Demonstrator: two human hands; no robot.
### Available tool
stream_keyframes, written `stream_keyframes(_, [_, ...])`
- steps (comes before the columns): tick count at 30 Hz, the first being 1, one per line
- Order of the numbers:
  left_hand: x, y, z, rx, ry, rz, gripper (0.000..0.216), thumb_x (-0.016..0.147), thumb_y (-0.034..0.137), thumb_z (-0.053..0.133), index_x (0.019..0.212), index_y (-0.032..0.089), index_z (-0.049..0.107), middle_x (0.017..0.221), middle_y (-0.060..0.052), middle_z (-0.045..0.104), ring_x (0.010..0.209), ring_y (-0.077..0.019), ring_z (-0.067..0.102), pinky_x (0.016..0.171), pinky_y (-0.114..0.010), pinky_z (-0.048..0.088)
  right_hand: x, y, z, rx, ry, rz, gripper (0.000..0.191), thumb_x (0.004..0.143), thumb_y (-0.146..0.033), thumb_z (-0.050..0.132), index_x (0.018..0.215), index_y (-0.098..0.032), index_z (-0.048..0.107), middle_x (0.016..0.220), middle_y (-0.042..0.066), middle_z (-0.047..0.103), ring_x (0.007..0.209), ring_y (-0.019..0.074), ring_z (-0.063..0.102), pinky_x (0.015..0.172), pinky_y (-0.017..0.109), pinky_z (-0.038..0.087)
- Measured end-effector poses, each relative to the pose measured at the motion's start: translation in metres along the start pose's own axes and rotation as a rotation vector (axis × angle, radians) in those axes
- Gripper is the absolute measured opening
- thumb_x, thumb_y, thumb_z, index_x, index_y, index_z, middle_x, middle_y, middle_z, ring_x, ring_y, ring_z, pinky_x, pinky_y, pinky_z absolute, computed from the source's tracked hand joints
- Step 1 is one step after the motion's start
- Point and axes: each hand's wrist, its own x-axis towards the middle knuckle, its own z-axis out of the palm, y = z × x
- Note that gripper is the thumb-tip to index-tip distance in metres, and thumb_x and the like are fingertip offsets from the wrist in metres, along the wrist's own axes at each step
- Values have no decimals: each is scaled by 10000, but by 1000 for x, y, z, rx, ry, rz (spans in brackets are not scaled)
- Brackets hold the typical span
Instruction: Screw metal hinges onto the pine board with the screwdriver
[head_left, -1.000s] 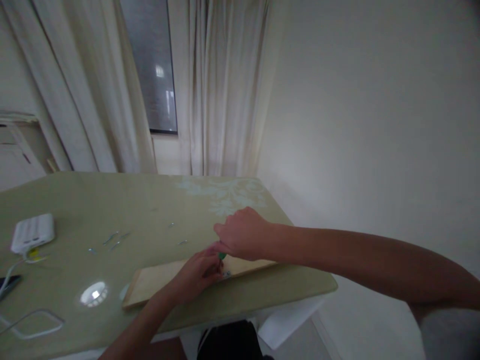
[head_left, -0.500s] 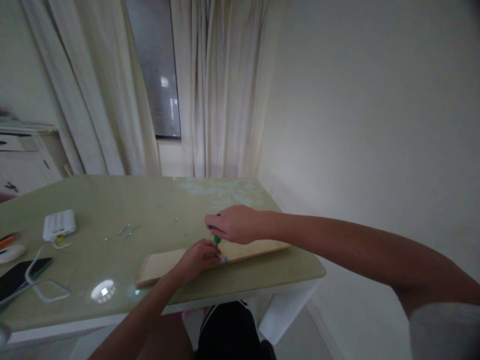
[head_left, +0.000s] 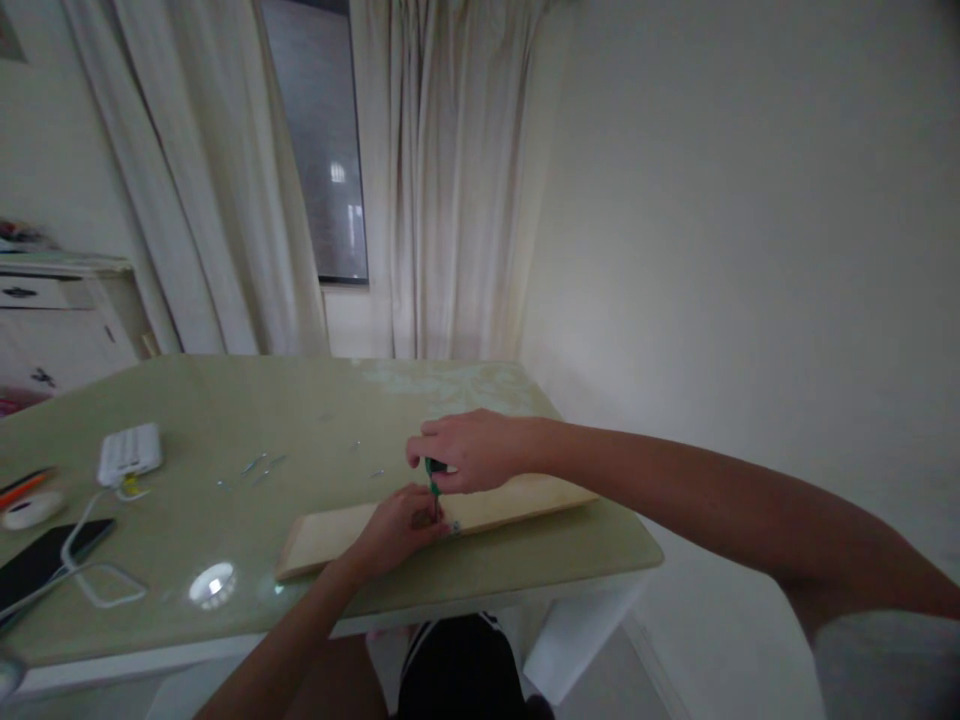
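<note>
A pale wooden board [head_left: 319,540] lies flat along the front of the green-topped table. My right hand [head_left: 480,450] is closed around a screwdriver with a green and black handle [head_left: 435,467], its shaft pointing down at the board's near edge. Low on the board, my left hand [head_left: 396,527] pinches at the screwdriver's tip; its fingers hide whatever small part they hold. Just right of those fingertips, a small shiny metal piece [head_left: 454,527] sits at the board's edge.
Several small screws or metal bits [head_left: 259,466] lie on the table [head_left: 225,410] behind the board. At left are a white block with a cable [head_left: 129,455], a dark phone [head_left: 52,560], a white rounded object [head_left: 31,510] and an orange pen-like item [head_left: 22,488]. A wall stands at right.
The fingers of my right hand have shifted on the screwdriver handle, showing more of it. My left hand stays at the tip. The whole view has moved slightly.
</note>
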Motion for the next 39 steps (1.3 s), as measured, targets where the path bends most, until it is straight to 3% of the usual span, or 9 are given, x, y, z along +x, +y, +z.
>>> stream_keyframes(3, [0,1,-7,-103,-71,110,212,932,443,732,926,240,789,1012,-51,759,1014,-230,676,926,-321,496,-2,0,2,-53,-26,270,524,1064,-618,457,1175,-177,718,1059,171,781,960,329,740,718,379,511])
stream_keyframes(5, [2,-2,-9,-188,-122,150,218,951,445,712,956,250,808,1075,-60,772,1070,-233,677,984,-333,497,-2,0,6,-87,-15,327,556,1094,-603,382,1107,-169,730,992,173,781,927,325,740,709,380,507])
stream_keyframes(11, [6,-17,2,-345,-119,7,278,871,458,782,810,188,749,985,-71,777,878,-209,689,791,-296,517,-1,-3,7,-116,73,-106,273,1088,-323,520,1319,-228,630,1308,129,698,1148,254,671,790,332,508])
stream_keyframes(16, [5,-18,3,-252,-79,14,248,874,417,780,812,188,709,1003,-49,749,864,-188,658,755,-277,482,7,-10,2,-134,-2,246,498,1097,-561,416,1152,-168,715,1025,169,765,927,320,726,693,381,503])
stream_keyframes(23, [4,-13,5,-194,-77,-1,312,913,493,732,903,182,708,837,-33,712,756,-173,627,685,-270,463,1,-5,1,-139,65,-280,244,1046,-150,543,1261,-193,649,1279,114,684,1149,229,620,909,329,489])
stream_keyframes(25, [4,-10,1,-185,-91,43,283,929,477,729,943,195,740,889,-43,734,834,-190,658,755,-284,496,0,-5,3,-136,63,-192,222,1068,-263,559,1254,-178,644,1225,126,710,1100,248,649,868,348,498])
stream_keyframes(29, [4,-6,-6,-212,-148,150,240,964,437,707,920,215,786,1027,-66,773,991,-219,684,891,-314,517,1,-6,5,-155,19,171,488,1104,-564,406,1172,-164,676,1019,155,762,898,297,714,684,364,480])
stream_keyframes(35, [4,-9,-2,-228,-113,8,295,906,469,745,855,179,766,888,-48,756,821,-195,664,743,-284,481,2,-9,4,-130,68,-193,272,1092,-264,496,1328,-204,617,1290,119,710,1174,237,653,829,331,507])
stream_keyframes(39, [4,-6,-3,-171,-110,27,301,921,477,730,848,185,750,890,-39,726,825,-188,637,737,-279,452,6,-10,7,-176,72,163,466,1093,-541,460,1287,-162,650,1105,168,766,1013,306,723,763,390,528])
